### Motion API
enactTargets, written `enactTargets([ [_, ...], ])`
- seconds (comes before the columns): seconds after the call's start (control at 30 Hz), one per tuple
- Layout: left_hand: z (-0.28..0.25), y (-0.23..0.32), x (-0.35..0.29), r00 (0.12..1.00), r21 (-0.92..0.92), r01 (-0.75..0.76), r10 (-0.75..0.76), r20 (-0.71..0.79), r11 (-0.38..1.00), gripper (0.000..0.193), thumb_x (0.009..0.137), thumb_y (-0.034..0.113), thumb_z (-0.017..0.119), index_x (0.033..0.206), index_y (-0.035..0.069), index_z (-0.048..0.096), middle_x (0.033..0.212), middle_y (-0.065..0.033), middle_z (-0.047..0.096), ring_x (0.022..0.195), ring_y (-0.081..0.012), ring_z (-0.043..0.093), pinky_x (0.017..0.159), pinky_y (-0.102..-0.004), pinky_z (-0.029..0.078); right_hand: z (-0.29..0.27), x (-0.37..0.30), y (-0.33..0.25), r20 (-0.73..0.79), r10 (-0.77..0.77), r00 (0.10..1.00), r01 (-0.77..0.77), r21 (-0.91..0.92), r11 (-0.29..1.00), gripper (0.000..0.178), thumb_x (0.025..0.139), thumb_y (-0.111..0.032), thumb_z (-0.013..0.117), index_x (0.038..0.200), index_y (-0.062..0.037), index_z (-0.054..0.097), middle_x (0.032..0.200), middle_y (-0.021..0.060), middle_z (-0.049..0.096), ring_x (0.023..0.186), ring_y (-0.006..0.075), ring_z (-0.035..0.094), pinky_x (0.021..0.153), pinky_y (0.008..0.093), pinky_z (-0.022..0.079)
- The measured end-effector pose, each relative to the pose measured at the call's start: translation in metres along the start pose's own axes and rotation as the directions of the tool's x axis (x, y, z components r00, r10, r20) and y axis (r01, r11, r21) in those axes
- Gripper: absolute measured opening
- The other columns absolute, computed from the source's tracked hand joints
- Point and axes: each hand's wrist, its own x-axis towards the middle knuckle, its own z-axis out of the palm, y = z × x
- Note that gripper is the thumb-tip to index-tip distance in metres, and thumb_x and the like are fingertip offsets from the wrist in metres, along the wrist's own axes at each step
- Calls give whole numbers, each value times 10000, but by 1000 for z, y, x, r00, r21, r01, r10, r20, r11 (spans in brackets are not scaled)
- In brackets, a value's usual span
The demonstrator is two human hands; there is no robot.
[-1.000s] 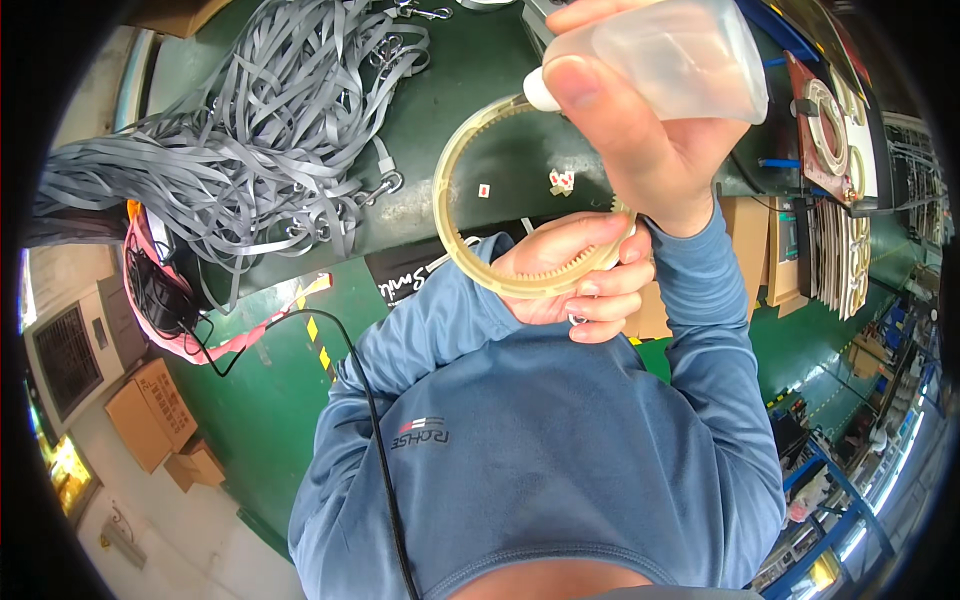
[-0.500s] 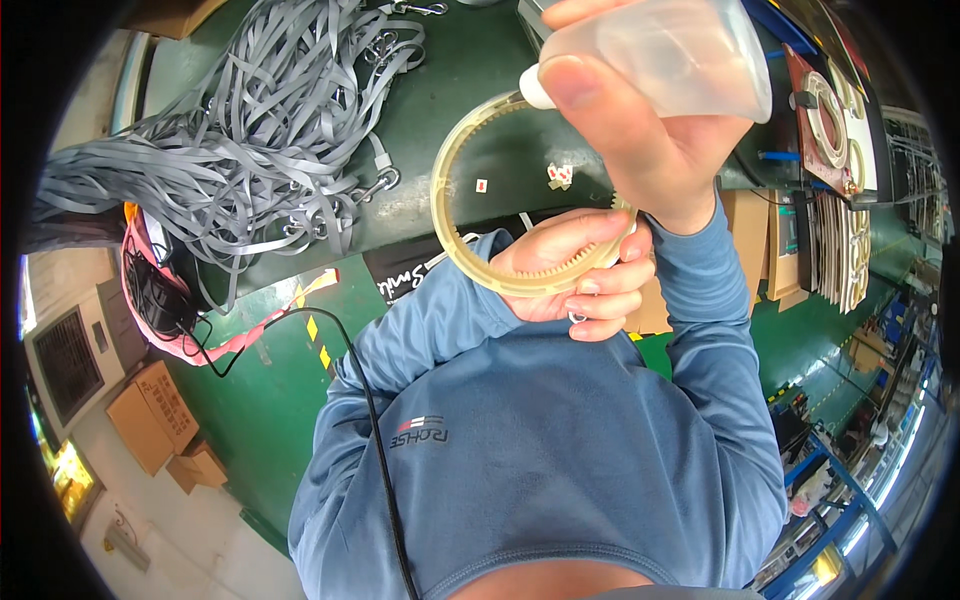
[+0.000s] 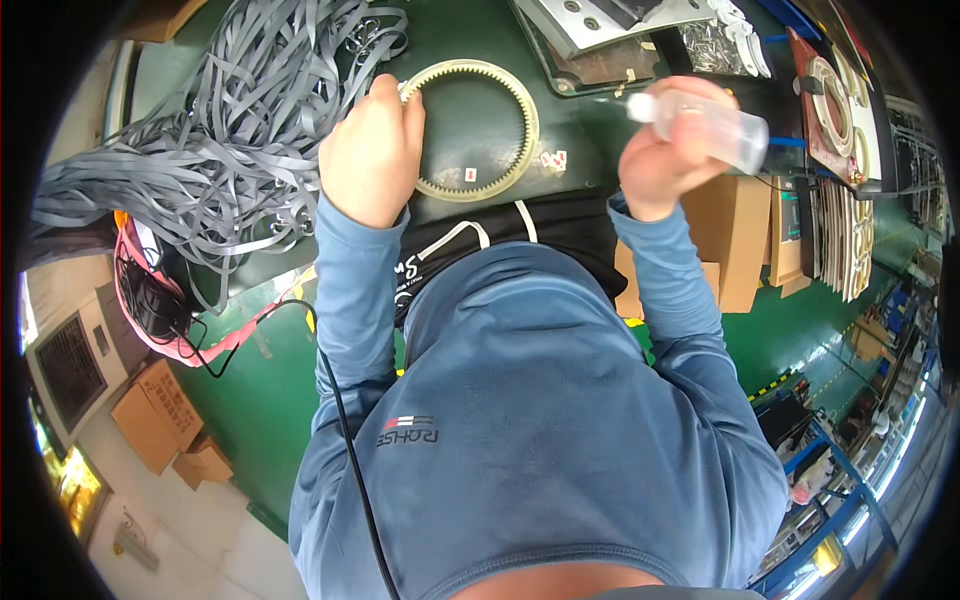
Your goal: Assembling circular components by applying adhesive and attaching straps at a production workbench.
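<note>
A cream ring gear with teeth round its inside is at the dark green table. My left hand grips its left rim, back of the hand up and fingertips mostly hidden. To the right, my right hand is closed round a translucent plastic squeeze bottle with a white tip; both are somewhat blurred. The bottle lies tilted, its tip toward the left, apart from the ring. A small red-and-white sticker shows through the ring's opening, and several similar pieces lie just outside its right rim.
Grey lanyards with metal clips are heaped at the left. A metal fixture and a pile of small metal parts stand at the back right. Cardboard boxes stand at the right; a pink-rimmed basket is at the left.
The ring has gone from close to my body to farther out over the table, with my left hand now at its left rim. My right hand and the bottle have drawn away from the ring.
</note>
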Motion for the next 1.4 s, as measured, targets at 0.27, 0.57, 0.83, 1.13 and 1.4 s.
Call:
enactTargets([
  [0.27,10,0,0,1000,37,-13,12,27,999,226,898,224,686,834,70,533,650,-107,613,529,-310,621,467,-406,487,-11,-8,18,488,-266,831,284,39,958,246,745,-124,819,895,25,693,826,92,704,702,160,671,666,276,532],
  [0.57,11,-2,-2,1000,46,-28,28,-6,999,211,886,219,699,848,72,552,643,-97,609,525,-303,621,464,-399,488,-5,-21,10,440,100,893,-90,-44,995,222,756,-112,838,879,10,699,875,103,706,713,142,669,638,269,531],
  [0.83,9,0,-2,1000,53,-4,3,23,999,211,890,221,692,845,70,552,638,-101,617,533,-307,629,470,-404,496,-3,-17,13,474,29,880,-15,-33,999,223,766,-127,839,876,10,702,872,102,710,712,140,675,638,268,536],
  [1.13,9,0,0,999,49,4,-6,34,999,212,891,220,691,845,66,552,639,-110,622,535,-307,634,470,-405,497,-4,-19,11,451,85,888,-77,-36,996,235,760,-139,845,880,9,706,850,93,710,700,132,675,633,268,538],
  [1.4,9,-1,-1,999,33,14,-15,39,999,213,894,224,684,850,63,553,642,-114,625,542,-315,636,480,-412,501,-4,-15,13,488,14,873,9,-46,999,231,764,-149,843,868,4,705,849,89,707,726,169,678,667,299,540],
])
